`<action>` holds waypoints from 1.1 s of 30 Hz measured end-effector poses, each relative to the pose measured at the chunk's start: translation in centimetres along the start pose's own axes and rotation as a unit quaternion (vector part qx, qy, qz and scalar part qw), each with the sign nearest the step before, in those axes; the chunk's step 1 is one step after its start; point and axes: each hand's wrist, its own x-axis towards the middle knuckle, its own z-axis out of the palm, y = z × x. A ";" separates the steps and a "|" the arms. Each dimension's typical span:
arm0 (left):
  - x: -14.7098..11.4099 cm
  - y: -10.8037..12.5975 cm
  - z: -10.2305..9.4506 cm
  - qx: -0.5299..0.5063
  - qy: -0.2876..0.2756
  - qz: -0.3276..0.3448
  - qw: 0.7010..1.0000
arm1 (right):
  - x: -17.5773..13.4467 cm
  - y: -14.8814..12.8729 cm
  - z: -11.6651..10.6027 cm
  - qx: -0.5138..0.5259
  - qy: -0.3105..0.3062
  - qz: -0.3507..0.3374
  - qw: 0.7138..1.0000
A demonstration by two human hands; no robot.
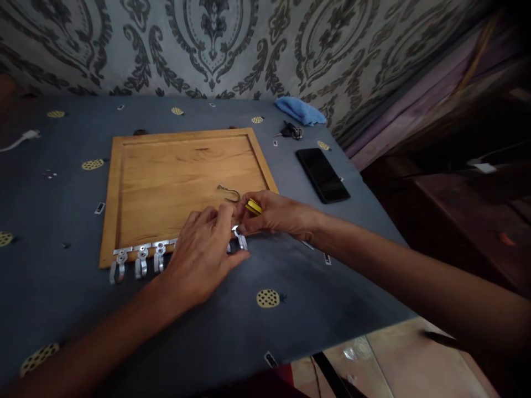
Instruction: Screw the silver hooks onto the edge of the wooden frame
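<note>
A framed wooden board (pixel 186 182) lies on the table, with a silver hook rail (pixel 157 244) along its near edge. Several double metal hooks hang from the rail over the edge. My left hand (pixel 203 251) is closed around the rail's right part, thumb beside a silver hook (pixel 241 242), and hides the hooks beneath it. Pinched in my right hand (pixel 269 213) is a small yellow-and-black tool handle (pixel 253 207), close above that hook; its tip is hidden by the fingers. A loose bent metal hook (pixel 230 193) rests on the board just beyond my hands.
Right of the board lies a black phone (pixel 322 174). Behind it are keys (pixel 290 131) and a blue cloth (pixel 301 110) near the patterned wall. A white cable (pixel 25 138) and small bits (pixel 50 174) lie at left. The table's right edge drops to a tiled floor (pixel 398 354).
</note>
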 end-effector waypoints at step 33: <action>-0.1 -0.3 -0.1 -0.029 0.007 0.007 1.000 | -4.8 1.1 2.2 -0.038 0.397 -0.445 0.802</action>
